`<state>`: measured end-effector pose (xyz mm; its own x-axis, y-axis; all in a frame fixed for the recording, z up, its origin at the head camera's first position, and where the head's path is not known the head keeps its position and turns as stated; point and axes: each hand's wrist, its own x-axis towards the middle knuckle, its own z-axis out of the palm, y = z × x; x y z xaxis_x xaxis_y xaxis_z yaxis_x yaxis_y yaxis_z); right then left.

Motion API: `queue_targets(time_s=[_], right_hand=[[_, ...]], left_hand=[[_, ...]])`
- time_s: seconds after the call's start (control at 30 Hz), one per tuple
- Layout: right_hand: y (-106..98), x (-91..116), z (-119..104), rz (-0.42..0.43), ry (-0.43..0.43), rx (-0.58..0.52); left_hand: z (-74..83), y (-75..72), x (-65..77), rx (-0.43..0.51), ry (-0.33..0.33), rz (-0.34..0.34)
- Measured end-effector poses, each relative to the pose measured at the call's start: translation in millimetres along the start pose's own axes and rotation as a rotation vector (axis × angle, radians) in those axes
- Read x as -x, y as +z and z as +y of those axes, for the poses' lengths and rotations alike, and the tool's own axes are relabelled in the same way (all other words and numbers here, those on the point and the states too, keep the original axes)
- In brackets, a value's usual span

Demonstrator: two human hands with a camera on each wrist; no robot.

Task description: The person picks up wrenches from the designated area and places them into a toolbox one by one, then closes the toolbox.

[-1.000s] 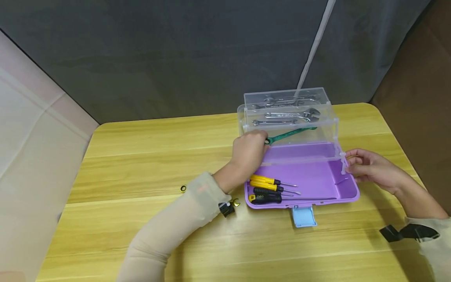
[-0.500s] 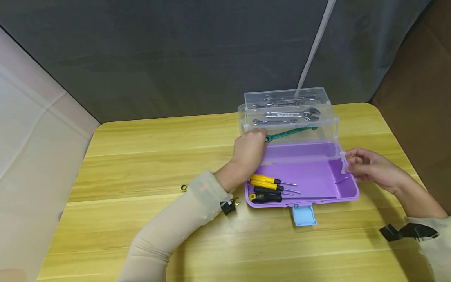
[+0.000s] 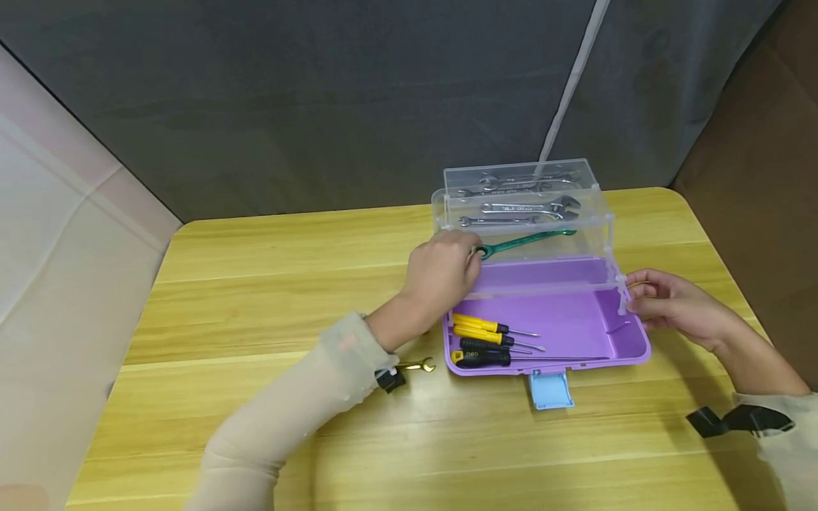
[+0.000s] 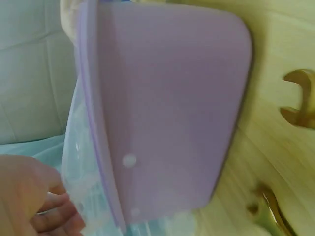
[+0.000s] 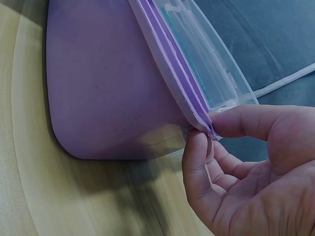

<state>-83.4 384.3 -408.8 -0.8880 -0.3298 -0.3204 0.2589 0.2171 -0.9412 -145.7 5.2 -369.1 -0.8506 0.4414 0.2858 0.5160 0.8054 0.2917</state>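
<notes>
A green ratchet wrench point(image 3: 527, 241) lies in the lower clear tray of a purple toolbox point(image 3: 641, 351). My left hand point(image 3: 441, 273) is at the tray's left end, fingertips right by the wrench's ring end. In the left wrist view, the left hand point(image 4: 29, 196) has loosely bent fingers beside the clear tray, and no tool shows in them. My right hand point(image 3: 684, 309) holds the toolbox's right side. The right wrist view shows the right hand point(image 5: 246, 172) pinching the toolbox's rim corner between thumb and fingers.
Silver wrenches point(image 3: 530, 208) fill the upper clear trays. Several screwdrivers point(image 3: 482, 358) lie in the purple base, left side. A light blue latch point(image 3: 552, 390) hangs open in front. A gold wrench point(image 3: 418, 365) lies on the table, partly under the left sleeve.
My left hand has drawn slightly left from the green wrench, showing more of its ring end; the wrench stays in the tray. The right hand has not moved.
</notes>
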Motion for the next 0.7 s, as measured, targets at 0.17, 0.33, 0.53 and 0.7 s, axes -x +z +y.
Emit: queue_targets(time_s=[0.17, 0.33, 0.53, 0.7], right_hand=[[0.2, 0.1, -0.9, 0.003, 0.002, -0.005], [0.6, -0.3, -2.4, 0.0, 0.006, -0.007], [1.1, -1.4, -3.2, 0.006, 0.017, 0.014], [1.4, 0.1, -2.9, 0.008, 0.011, 0.018]], left_hand=[[-16.6, -15.4, 12.0, 0.038, 0.069, 0.009], [-35.0, -24.6, 25.4, 0.031, 0.153, -0.072], [-53.5, -35.5, 42.4, 0.028, 0.175, -0.108], [-68.6, -41.2, 55.8, -0.006, 0.233, -0.142]])
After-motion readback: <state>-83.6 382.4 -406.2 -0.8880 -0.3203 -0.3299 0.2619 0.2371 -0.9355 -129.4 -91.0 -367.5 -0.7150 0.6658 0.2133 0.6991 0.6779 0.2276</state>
